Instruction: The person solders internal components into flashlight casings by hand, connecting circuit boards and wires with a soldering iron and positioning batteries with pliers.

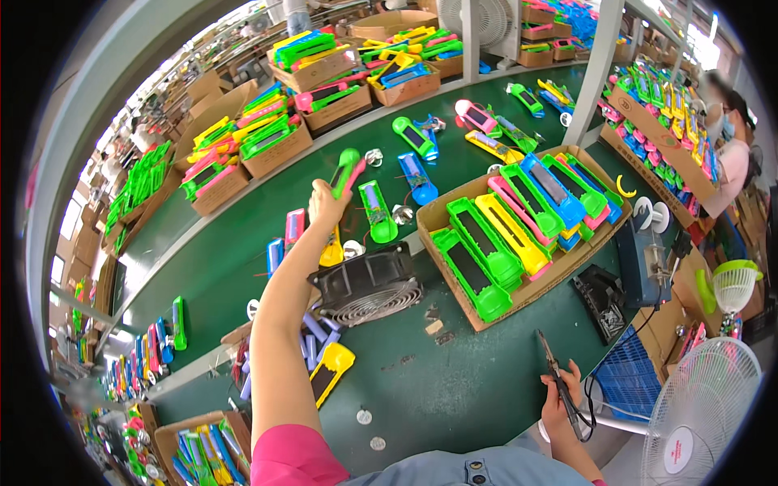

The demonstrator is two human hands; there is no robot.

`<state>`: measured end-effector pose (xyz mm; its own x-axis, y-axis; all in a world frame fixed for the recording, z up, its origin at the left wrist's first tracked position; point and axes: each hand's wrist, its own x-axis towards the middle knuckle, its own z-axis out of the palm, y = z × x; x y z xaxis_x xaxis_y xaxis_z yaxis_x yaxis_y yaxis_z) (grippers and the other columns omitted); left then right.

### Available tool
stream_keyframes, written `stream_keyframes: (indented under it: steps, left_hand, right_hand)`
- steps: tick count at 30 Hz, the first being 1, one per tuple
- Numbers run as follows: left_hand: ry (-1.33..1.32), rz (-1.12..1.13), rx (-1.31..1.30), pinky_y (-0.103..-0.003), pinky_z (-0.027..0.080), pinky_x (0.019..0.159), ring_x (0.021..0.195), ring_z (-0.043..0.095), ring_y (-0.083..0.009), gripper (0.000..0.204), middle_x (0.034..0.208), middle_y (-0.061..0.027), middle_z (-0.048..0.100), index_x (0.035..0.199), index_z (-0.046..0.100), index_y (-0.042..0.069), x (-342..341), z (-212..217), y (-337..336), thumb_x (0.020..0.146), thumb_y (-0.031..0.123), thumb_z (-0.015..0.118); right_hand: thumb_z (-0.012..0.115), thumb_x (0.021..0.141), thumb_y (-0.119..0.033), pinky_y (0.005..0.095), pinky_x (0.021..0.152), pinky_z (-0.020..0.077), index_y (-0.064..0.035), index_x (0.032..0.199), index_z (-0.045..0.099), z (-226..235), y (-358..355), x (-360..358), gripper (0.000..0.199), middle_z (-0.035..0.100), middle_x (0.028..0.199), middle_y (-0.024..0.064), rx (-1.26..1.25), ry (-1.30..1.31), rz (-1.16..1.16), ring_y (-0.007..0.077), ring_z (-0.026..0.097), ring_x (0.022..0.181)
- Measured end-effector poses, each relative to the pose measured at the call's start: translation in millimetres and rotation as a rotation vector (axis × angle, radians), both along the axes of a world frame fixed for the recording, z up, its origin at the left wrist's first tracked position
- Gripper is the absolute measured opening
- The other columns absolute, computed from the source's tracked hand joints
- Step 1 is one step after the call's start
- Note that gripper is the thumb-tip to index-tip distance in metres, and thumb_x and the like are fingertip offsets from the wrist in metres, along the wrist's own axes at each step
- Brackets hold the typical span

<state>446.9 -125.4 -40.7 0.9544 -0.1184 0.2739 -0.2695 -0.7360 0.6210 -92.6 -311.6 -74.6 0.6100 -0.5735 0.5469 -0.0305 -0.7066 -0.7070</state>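
Over the green conveyor belt [219,267] my left hand [327,204] is stretched out, its fingers closed on a green plastic housing [347,164] with a dark panel. A pink edge shows along the housing's right side. My right hand [561,398] holds a soldering iron [556,373] at the lower right, its tip pointing up and away from me over the table. Close to my left hand, a green housing [374,206] with a purple cell inside lies on the belt. A blue housing [416,176] with wires lies further right.
A cardboard box [450,287] of colourful housings stands right of centre. By my left forearm are a black fan [362,275], a solder wire coil [374,304], purple cells [312,344] and a yellow housing [332,368]. A white fan [701,413] stands at the lower right.
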Motion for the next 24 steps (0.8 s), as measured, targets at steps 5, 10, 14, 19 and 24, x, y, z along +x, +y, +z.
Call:
stream_keyframes:
  steps: [5,10,14,19,24]
  left_hand:
    - [-0.517,-0.465,0.977,-0.049,0.028,0.102,0.128,0.028,-0.0324,0.065,0.132,-0.0150,0.037,0.119,0.045,0.007,-39.6,47.7,-50.1,0.063,0.027,0.071]
    - [-0.789,-0.994,0.872,-0.041,0.027,0.107,0.129,0.033,-0.0241,0.041,0.132,-0.0099,0.043,0.110,0.051,0.008,-8.3,25.0,-42.1,0.070,0.007,0.060]
    - [-0.806,-0.833,0.554,-0.043,0.028,0.106,0.124,0.039,-0.0276,0.068,0.125,-0.0098,0.049,0.111,0.050,0.006,-33.0,74.3,-31.2,0.047,0.005,0.076]
    - [-1.001,-0.695,0.629,-0.047,0.030,0.104,0.113,0.046,-0.0276,0.072,0.111,-0.0114,0.051,0.116,0.048,0.005,-114.0,190.5,15.1,0.050,0.007,0.075]
    - [-0.893,-0.722,0.722,-0.048,0.032,0.101,0.098,0.051,-0.0280,0.055,0.096,-0.0129,0.051,0.109,0.052,0.001,-246.8,232.3,53.9,0.057,0.009,0.067]
  right_hand:
    - [0.058,0.082,0.000,0.0479,0.096,0.0342,-0.0043,0.099,0.050,7.8,-2.4,-3.6,0.019,0.067,0.075,0.0056,-0.008,-0.012,-0.034,0.0171,0.060,0.064]
    - [0.060,0.080,0.001,0.0471,0.096,0.0348,-0.0054,0.099,0.052,7.9,-2.0,8.3,0.022,0.067,0.075,0.0057,0.013,-0.066,-0.030,0.0173,0.062,0.066]
    - [0.060,0.080,0.003,0.0474,0.096,0.0346,-0.0054,0.099,0.053,16.8,-7.3,8.9,0.022,0.066,0.075,0.0069,0.020,-0.111,-0.032,0.0178,0.064,0.072]
    - [0.061,0.078,0.002,0.0434,0.096,0.0358,-0.0052,0.100,0.057,94.7,-74.2,60.9,0.024,0.064,0.087,0.0109,-0.155,-0.102,0.029,0.0307,0.059,0.094]
    - [0.083,0.051,-0.022,0.0393,0.094,0.0389,-0.0041,0.124,0.039,127.7,-179.9,154.2,0.087,0.052,0.114,0.0185,-0.323,0.214,-0.042,0.0346,0.049,0.109]
